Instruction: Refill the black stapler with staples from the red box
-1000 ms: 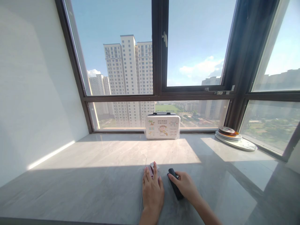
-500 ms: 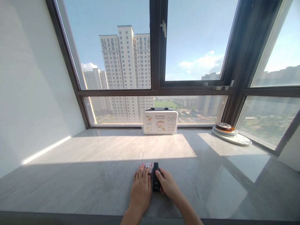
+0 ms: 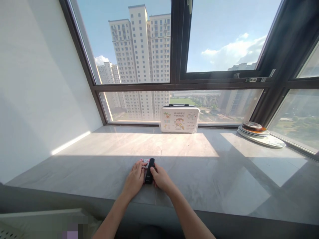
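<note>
A slim black stapler lies lengthwise on the marble-look sill, pointing away from me and slightly tilted to the right. My right hand is closed around its right side, thumb on top. My left hand presses over small red-and-white boxes just left of the stapler, with its fingers curled on them. Those boxes show only at their far end; the rest is hidden under my fingers. The left fingertips come close to the stapler's left side, and whether they touch it I cannot tell.
A white carry case with cartoon prints and a black handle stands against the window. Stacked plates sit in the right corner. The sill's front edge runs before me, and a pale perforated object is below left.
My view has shifted, showing more of the sill's front edge. The stapler, once upright in view beside the boxes, now leans, and my left fingers are nearer to it.
</note>
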The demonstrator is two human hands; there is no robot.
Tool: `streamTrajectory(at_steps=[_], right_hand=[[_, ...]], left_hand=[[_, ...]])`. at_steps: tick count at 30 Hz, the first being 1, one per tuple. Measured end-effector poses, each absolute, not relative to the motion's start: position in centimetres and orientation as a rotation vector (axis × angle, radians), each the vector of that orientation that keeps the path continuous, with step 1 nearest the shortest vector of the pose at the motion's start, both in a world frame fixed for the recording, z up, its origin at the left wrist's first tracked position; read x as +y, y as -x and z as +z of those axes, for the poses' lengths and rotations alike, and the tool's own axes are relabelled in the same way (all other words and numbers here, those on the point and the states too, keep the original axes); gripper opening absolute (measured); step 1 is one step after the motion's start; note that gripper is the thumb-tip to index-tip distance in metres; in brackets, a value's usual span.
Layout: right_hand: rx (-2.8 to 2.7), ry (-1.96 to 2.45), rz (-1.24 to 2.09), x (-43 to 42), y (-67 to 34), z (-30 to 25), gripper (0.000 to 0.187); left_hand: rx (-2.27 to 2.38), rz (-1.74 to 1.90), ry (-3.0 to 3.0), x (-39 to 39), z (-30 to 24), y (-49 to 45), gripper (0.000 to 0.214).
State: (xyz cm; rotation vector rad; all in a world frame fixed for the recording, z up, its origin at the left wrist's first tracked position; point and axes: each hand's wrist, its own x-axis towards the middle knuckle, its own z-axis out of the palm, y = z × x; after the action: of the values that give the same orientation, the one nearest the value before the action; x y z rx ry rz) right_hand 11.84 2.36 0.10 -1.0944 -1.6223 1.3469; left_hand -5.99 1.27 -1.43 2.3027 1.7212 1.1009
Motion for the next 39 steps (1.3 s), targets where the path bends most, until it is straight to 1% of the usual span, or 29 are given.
streamTrajectory(at_steps=[6,12,19,24,27,31,33,35,36,37,38,39], right_hand=[[-1.608,1.105,1.315,2.0,-12.2,0.5,0.047],[-1.545,1.192,1.202,1.5,-12.0,0.5,0.055],[-1.577,1.224,1.049,1.3,-11.9,-0.1,0.041],[-1.616,1.228,1.002,1.4,-11.8,0.0,0.04],[-1.614,1.243,0.979,1.2,-11.9,0.0,0.043],[-1.568,1.297,0.891,0.6,-14.1,0.1,0.056],[-1.556,1.342,0.812,0.2,-16.5,0.1,0.057],[-1.565,1.405,0.708,0.0,-19.5,0.1,0.053],[-1.576,1.443,0.647,-0.1,-21.1,0.1,0.051],[-1.59,1.483,0.584,-0.1,-22.7,0.0,0.05],[-1.609,1.523,0.52,-0.2,-24.3,0.0,0.05],[-1.631,1.562,0.461,-0.3,-25.9,-0.1,0.051]], left_hand=[[1.694,1.159,-2.237,1.0,-0.6,5.6,0.031],[1.72,1.197,-2.176,0.6,-0.2,5.3,0.032],[1.754,1.232,-2.155,0.5,-0.5,4.8,0.031],[1.788,1.258,-2.146,0.6,-0.7,4.3,0.032],[1.786,1.28,-2.157,0.7,-0.5,4.4,0.033],[1.789,1.388,-2.162,-0.5,0.7,4.4,0.034],[1.811,1.489,-2.143,-1.9,1.7,3.3,0.034],[1.792,1.527,-2.169,-3.4,2.7,0.9,0.034],[1.753,1.508,-2.212,-4.1,3.1,-0.7,0.033],[1.664,1.356,-2.323,-4.5,3.5,-2.6,0.034],[1.554,1.124,-2.436,-4.7,3.7,-4.5,0.038],[1.467,1.007,-2.494,-4.5,3.8,-6.4,0.039]])
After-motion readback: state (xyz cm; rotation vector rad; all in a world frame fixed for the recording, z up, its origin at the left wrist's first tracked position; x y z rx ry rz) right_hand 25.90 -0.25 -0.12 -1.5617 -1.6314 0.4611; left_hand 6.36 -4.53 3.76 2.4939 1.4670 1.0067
